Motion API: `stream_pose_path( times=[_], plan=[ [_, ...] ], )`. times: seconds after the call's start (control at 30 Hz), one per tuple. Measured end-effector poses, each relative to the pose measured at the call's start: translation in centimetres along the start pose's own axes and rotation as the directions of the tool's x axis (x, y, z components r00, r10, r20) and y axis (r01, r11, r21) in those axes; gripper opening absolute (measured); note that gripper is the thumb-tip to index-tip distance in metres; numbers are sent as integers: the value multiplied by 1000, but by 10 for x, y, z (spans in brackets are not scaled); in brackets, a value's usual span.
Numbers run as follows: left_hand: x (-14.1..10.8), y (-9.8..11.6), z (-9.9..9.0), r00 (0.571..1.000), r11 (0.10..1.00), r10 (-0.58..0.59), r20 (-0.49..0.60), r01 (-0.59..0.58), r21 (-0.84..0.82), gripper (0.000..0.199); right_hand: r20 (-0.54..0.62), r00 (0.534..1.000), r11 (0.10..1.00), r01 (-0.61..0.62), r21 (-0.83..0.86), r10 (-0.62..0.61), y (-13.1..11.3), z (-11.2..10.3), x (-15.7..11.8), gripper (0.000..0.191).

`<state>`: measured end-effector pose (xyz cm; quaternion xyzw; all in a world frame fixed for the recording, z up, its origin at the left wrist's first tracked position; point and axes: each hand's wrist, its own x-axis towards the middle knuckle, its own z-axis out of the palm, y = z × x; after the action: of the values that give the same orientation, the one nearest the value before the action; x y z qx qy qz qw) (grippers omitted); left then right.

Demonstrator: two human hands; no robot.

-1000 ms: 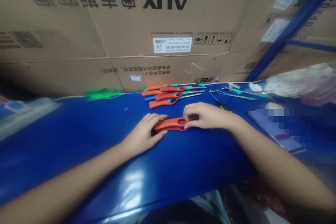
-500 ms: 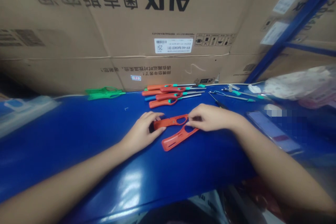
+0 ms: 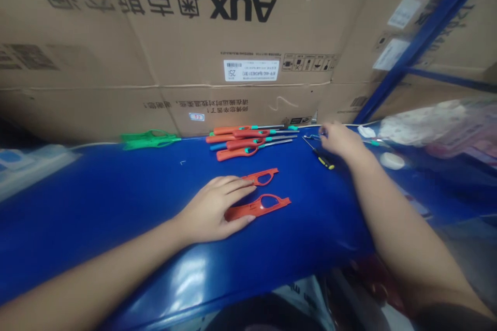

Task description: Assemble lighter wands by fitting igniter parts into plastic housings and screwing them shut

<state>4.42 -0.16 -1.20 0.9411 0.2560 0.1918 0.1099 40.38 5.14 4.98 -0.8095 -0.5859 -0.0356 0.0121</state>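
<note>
Two orange-red lighter casing halves lie on the blue table, a far half (image 3: 266,177) and a near half (image 3: 269,204), each with a trigger loop. My left hand (image 3: 217,208) rests over their left ends with fingers stretched apart. Its fingertips touch the far half, and the thumb lies along the near one. At the back right, my right hand (image 3: 338,139) is closed in a pinch among thin metal lighter parts; what its fingers hold is hidden. Just below it lies a screwdriver (image 3: 323,159) with a black and yellow handle.
Several assembled lighters (image 3: 243,144) with metal rods are piled at the back centre. Green casing pieces (image 3: 149,139) lie at back left. A large cardboard box (image 3: 155,62) stands behind the table. At right are a white round object (image 3: 392,161) and a plastic bag (image 3: 415,124).
My right hand has left the casing halves and moved up and right to the metal parts. My left hand has spread from the far half across both halves, which now lie more nearly parallel.
</note>
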Motion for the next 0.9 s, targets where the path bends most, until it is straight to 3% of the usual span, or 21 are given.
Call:
stream_pose_path(
  times=[0.13, 0.3, 0.43, 0.53, 0.6, 0.63, 0.7, 0.8, 0.9],
  plan=[
    [0, -1, 2, 1000, 1000, -4, 28, 3, 31, 48, 106, 970, 976, -217, -32, 219, 29, 14, 18, 37],
    [1, 2, 0, 998, 992, -24, 51, 18, 122, 46, 22, 978, 976, -210, 65, 209, 34, 22, 20, 26],
    [0, 3, -8, 993, 984, -31, 111, 10, 179, 56, -185, 982, 977, -7, 211, 47, 23, 9, 13, 19],
    [-3, -1, -16, 988, 978, -21, 150, -11, 210, 53, -325, 936, 924, 239, 300, -137, 1, -2, -3, 20],
    [-6, -6, -23, 986, 974, -11, 168, -28, 226, 47, -380, 887, 851, 398, 342, -262, -19, -2, -19, 16],
    [-7, -8, -26, 985, 972, -11, 171, -30, 231, 46, -419, 847, 767, 496, 406, -327, -30, 0, -29, 15],
    [-8, -12, -31, 987, 975, -30, 158, -6, 222, 45, -417, 822, 670, 562, 485, -389, -50, 8, -49, 12],
    [-2, -15, -31, 992, 983, -122, 32, 117, 143, 40, -370, 813, 636, 582, 507, -449, -71, 21, -73, 14],
    [7, -16, -21, 942, 960, -271, -197, 280, 16, 29, -317, 774, 621, 630, 466, -548, -76, 27, -83, 18]
  ],
)
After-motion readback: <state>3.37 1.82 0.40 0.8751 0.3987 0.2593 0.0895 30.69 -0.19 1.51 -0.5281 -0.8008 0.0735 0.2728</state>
